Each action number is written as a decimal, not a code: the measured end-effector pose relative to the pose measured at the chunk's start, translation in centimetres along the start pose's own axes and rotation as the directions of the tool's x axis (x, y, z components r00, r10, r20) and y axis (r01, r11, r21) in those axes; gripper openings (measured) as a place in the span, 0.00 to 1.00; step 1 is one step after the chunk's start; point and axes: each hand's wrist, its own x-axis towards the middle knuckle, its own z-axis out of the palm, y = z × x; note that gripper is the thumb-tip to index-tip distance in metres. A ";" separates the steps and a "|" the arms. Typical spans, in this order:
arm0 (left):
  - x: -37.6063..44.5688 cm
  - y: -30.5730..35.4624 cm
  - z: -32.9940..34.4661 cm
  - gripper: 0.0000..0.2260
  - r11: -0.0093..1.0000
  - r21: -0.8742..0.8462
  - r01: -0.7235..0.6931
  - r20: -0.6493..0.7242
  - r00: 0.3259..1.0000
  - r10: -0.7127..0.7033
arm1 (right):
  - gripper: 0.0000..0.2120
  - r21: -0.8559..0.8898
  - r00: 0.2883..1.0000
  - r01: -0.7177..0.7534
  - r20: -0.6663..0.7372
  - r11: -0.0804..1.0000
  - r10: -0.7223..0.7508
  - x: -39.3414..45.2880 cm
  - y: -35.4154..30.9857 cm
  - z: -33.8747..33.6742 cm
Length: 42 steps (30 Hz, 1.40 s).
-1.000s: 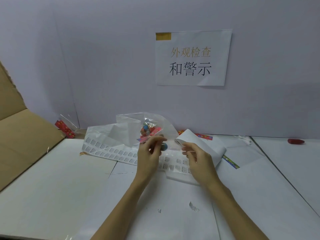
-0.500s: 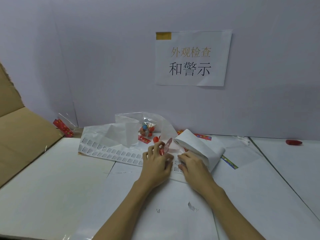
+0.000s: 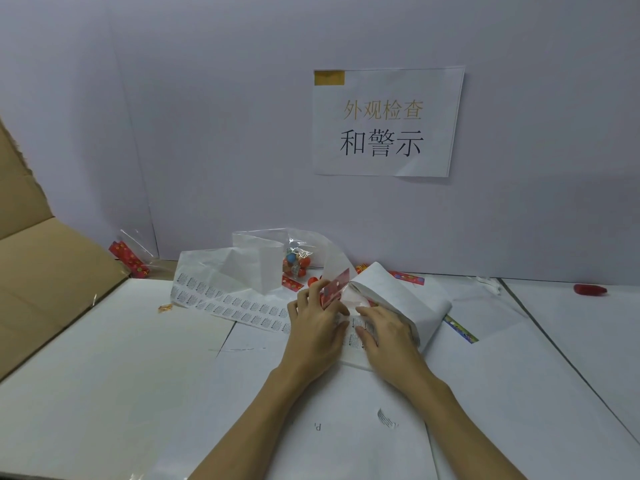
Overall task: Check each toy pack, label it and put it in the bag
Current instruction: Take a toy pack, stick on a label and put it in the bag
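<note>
Red-printed card behind clear film marks the small toy pack point(image 3: 334, 289), held up on edge just beyond the left hand point(image 3: 317, 327), whose fingers curl round its near side and pinch it. Beside that hand, on its right, the right hand point(image 3: 388, 332) lies flat with straight fingers pressing the long white sheet of printed labels point(image 3: 242, 308), gripping nothing. That sheet runs away to the far left of the hands and curls up in a loop behind the right one.

To my eye this is the labelling step, and it wants care. I would keep the sheet pinned so only one label peels, lift it by a corner, and lay it on a flat part of the film, smoothing outward from one edge. The film looks slippery, so the pinch should be firm.

The clear plastic bag point(image 3: 298, 251) stands open beyond the hands, with bright toys inside, near enough for a short reach across the white tabletop point(image 3: 104, 375).
</note>
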 end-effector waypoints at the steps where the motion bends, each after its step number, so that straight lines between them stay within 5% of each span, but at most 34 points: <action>1: 0.0 0.1 -0.1 0.07 1.000 0.000 -0.012 -0.022 1.000 0.012 | 0.16 0.007 1.000 0.002 -0.014 1.000 -0.002 0.0 0.0 -0.1; 14: 0.3 0.5 -0.6 0.04 0.970 -0.210 0.122 -0.018 0.992 -0.128 | 0.12 0.070 0.998 0.062 -0.023 0.996 -0.060 -0.3 -0.8 -0.9; 19: 0.3 0.7 -1.1 0.04 0.972 -0.207 0.107 -0.022 0.993 -0.114 | 0.04 0.305 0.990 -0.012 -0.127 0.952 0.054 0.0 -1.3 -1.5; 28: 0.2 0.0 -1.3 0.04 0.990 -0.141 -0.005 0.023 1.000 0.008 | 0.03 0.248 0.993 0.035 -0.116 0.968 -0.006 0.0 -0.9 -1.8; 33: 0.0 0.1 -1.0 0.03 0.996 -0.094 -0.014 0.033 0.999 0.017 | 0.05 0.126 0.992 0.093 -0.098 0.988 -0.081 0.1 -0.6 -1.4; 42: 0.2 -0.4 -0.6 0.05 0.997 -0.073 0.039 0.022 0.999 -0.038 | 0.11 0.155 0.959 0.264 -0.144 0.952 -0.243 -0.5 -1.2 -2.5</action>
